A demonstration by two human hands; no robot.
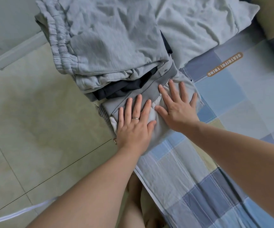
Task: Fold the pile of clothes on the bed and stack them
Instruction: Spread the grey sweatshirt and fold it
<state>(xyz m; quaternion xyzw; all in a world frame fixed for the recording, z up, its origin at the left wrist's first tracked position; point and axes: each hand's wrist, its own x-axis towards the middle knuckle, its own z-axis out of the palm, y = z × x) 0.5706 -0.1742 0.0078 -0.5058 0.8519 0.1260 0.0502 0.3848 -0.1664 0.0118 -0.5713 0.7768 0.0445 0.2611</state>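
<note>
At the bed's [231, 104] edge, you are pressing your left hand [133, 127] and right hand [178, 107] flat, fingers [174, 91] spread wide, on the folded grey garment [160, 134], likely smoothing it for the folded stack [110, 46] just beside.

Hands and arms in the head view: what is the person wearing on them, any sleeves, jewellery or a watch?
No sleeves show: the left arm and right arm are bare up to the frame edge. The left hand wears a plain, thin, silver-coloured ring. The right hand shows no ring. No watch, bracelet or gloves. Nails are short and unpainted.
</note>
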